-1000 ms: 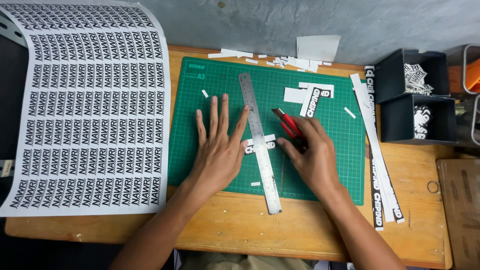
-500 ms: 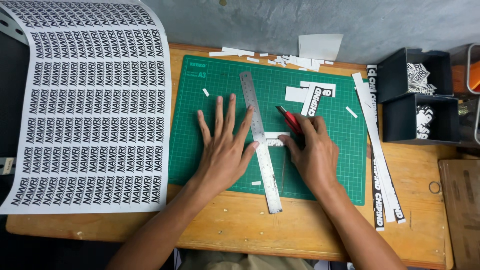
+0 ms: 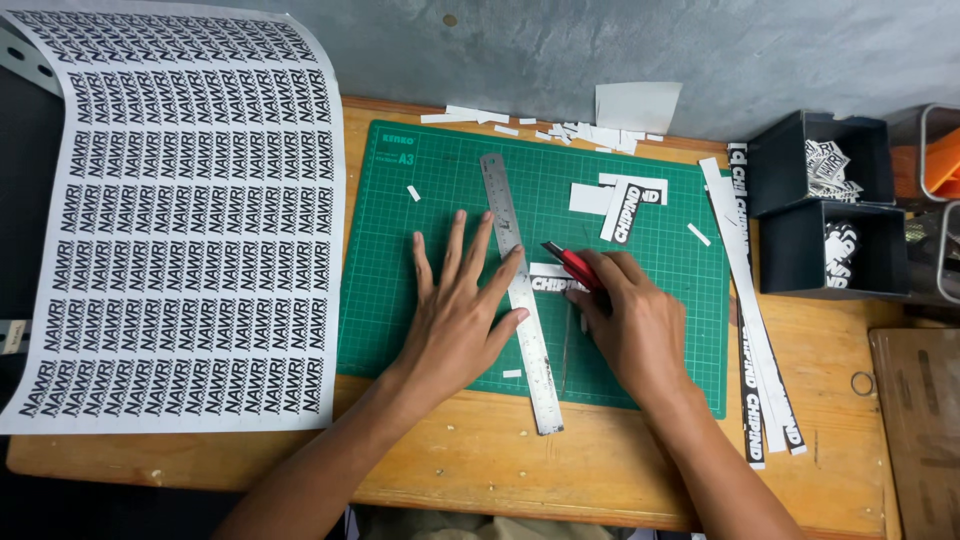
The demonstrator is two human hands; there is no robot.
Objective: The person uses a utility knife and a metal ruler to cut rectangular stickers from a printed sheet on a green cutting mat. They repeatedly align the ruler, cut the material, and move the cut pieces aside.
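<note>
A green cutting mat (image 3: 400, 300) lies on the wooden table. Across it runs a long steel ruler (image 3: 503, 205), slightly tilted. My left hand (image 3: 462, 310) lies flat on the mat with fingers spread, its fingertips pressing the ruler's left edge. My right hand (image 3: 630, 320) grips a red utility knife (image 3: 570, 263) just right of the ruler. The blade end sits on a small white printed sticker strip (image 3: 548, 278) that pokes out from under the ruler.
A large sheet of printed stickers (image 3: 180, 220) covers the table's left side. Long printed strips (image 3: 755, 330) lie along the mat's right edge. Cut pieces (image 3: 622, 198) and paper scraps (image 3: 560, 128) sit at the mat's top. Two black boxes (image 3: 815, 205) with stickers stand at right.
My right hand has slid the red knife up along the ruler's right edge. The left hand and ruler stay in about the same place.
</note>
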